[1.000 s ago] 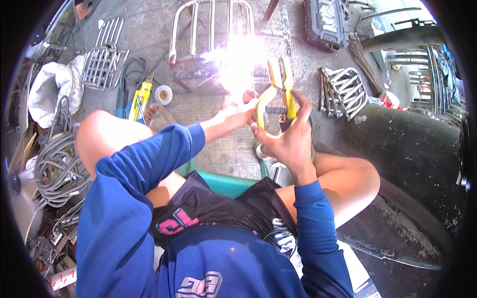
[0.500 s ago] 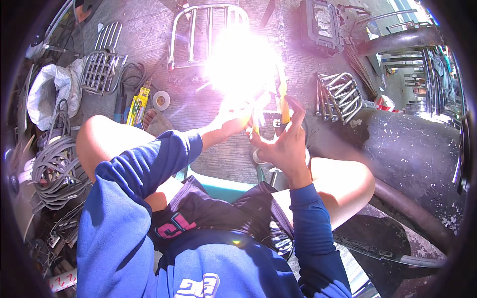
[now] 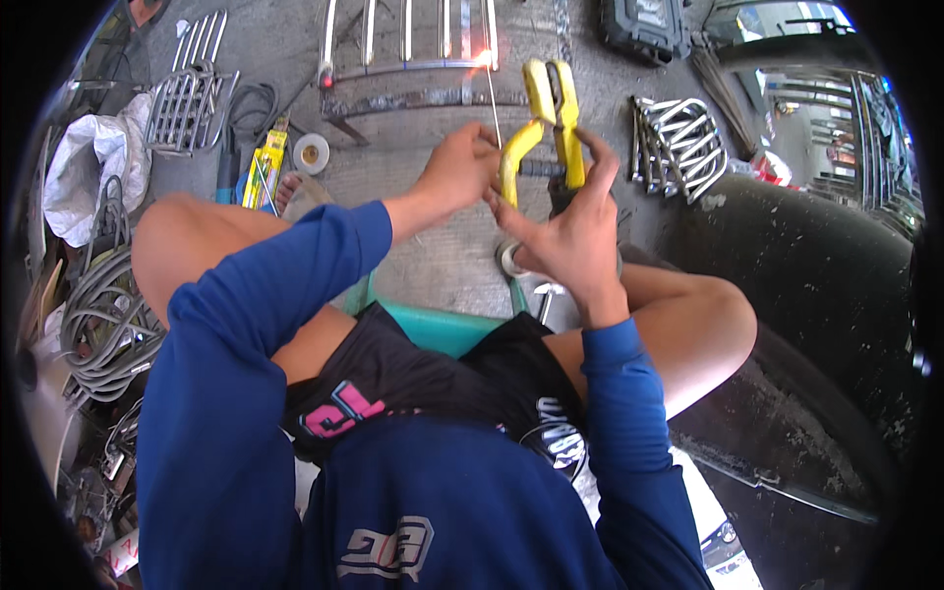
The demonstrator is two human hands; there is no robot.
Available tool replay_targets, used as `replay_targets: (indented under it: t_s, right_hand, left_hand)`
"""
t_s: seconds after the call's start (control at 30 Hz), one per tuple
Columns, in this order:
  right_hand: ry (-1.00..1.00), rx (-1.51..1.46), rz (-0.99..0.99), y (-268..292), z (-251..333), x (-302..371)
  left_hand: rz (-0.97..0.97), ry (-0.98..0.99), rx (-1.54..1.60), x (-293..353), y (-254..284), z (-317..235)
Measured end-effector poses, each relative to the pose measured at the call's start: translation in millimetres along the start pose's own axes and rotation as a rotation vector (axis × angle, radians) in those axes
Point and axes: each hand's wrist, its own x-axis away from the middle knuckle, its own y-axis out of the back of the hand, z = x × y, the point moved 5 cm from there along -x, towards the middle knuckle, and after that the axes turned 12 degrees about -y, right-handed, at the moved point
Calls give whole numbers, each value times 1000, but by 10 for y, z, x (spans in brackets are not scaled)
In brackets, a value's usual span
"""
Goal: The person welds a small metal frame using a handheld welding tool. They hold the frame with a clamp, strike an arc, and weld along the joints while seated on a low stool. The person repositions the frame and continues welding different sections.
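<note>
At the far left is a white sack (image 3: 74, 192), with a loop of gray cord (image 3: 84, 339) below it. To the right, some shiny metal bars (image 3: 202, 113) lie on the floor. Next come a yellow box (image 3: 264, 172) and a roll of tape (image 3: 299, 155), near a bare foot (image 3: 287, 189).

In the middle, at the top, is a metal frame (image 3: 403, 68) with bars. A small orange glow (image 3: 484, 59) shines at its low right corner. A thin rod (image 3: 494, 98) runs down from the glow to the tips of the left hand (image 3: 454, 172). Those fingers are curled, but I cannot tell if they pinch the rod.

Just beside it, the right hand (image 3: 580, 228) holds a yellow clamp (image 3: 570, 152) between thumb and fingers. The clamp's nose points up. Farther right is a pile of bent shiny pipes (image 3: 678, 138), then a big dark drum (image 3: 816, 261).
</note>
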Motion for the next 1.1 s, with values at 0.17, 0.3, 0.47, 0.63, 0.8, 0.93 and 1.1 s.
replay_targets:
  t_s: [0.17,0.3,0.47,0.63,0.8,0.93,1.1]
  right_hand:
    - [9,4,-1,-13,-25,-14]
    - [51,33,-26,-13,-5,-10]
    - [-110,-9,54,-46,-65,-21]
    - [-26,-81,31,-47,-23,-35]
    - [-30,-83,69,-59,-54,-31]
    - [34,-13,23,-60,-35,-41]
    - [-49,-35,80,-99,-55,-44]
  left_hand:
    - [25,37,19,5,-1,-38]
    - [41,24,14,-5,-1,-40]
    - [51,0,-27,28,6,-28]
    - [47,21,-79,73,-1,-55]
    - [-17,-34,-203,31,39,-135]
    - [7,72,-27,36,52,-98]
    - [135,6,145,59,0,-133]
